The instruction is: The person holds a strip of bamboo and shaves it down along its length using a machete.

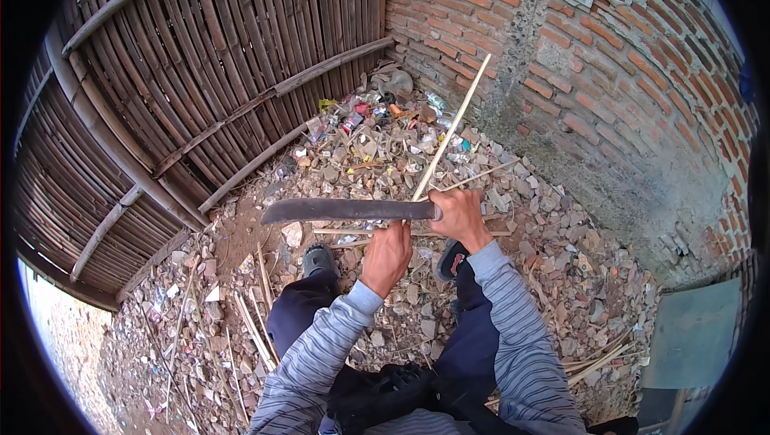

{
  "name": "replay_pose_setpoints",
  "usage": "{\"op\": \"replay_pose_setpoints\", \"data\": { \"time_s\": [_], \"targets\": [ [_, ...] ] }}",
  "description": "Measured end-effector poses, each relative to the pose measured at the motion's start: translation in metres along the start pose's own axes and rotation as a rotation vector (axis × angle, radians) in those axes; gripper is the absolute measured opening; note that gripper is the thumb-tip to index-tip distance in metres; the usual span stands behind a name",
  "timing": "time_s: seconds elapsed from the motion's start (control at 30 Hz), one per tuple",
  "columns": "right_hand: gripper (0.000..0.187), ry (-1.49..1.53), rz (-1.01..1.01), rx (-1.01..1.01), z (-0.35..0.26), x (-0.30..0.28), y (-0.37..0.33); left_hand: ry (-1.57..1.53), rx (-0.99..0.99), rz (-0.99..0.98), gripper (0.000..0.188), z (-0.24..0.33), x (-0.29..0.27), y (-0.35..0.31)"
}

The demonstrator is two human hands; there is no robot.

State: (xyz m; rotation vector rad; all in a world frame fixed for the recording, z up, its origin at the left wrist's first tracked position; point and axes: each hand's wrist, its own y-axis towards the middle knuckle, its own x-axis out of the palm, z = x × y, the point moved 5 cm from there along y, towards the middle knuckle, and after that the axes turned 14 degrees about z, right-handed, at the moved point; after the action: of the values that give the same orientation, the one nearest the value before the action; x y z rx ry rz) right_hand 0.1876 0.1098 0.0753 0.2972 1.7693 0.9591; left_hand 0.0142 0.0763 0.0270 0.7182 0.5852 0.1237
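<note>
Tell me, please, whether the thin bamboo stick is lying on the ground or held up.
Held up: the right hand grips the bamboo stick, which slants upward toward the brick wall.

From my feed: I see the wearer in a long-sleeved top, grey with thin darker horizontal stripes, cuffs reaching both wrists. Left hand [386, 258] and right hand [459, 216] bare, no gloves. Dark navy trousers [298, 311] on both legs. Left foot in a grey rubber clog [319, 258]; right foot in a dark shoe with a red mark [450, 259]. Black bag or strap bundle [385, 395] at the waist.
</note>
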Motion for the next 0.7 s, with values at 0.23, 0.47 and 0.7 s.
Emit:
{"op": "replay_pose_setpoints", "data": {
  "time_s": [0.23, 0.47, 0.7],
  "targets": [
    [0.016, -0.08, 0.435, 0.667, 0.119, -0.051, 0.023, 0.002, -0.137, -0.107, 0.02, 0.016, -0.002, -0.016],
    [0.019, -0.1, 0.362, 0.608, 0.106, -0.049, 0.005, -0.144, -0.07, -0.1, 0.025, 0.01, -0.001, -0.013],
    [0.016, 0.031, 0.144, 0.316, 0.022, -0.017, 0.007, -0.289, -0.399, -0.128, 0.039, 0.002, -0.001, 0.011]
  ]
}}
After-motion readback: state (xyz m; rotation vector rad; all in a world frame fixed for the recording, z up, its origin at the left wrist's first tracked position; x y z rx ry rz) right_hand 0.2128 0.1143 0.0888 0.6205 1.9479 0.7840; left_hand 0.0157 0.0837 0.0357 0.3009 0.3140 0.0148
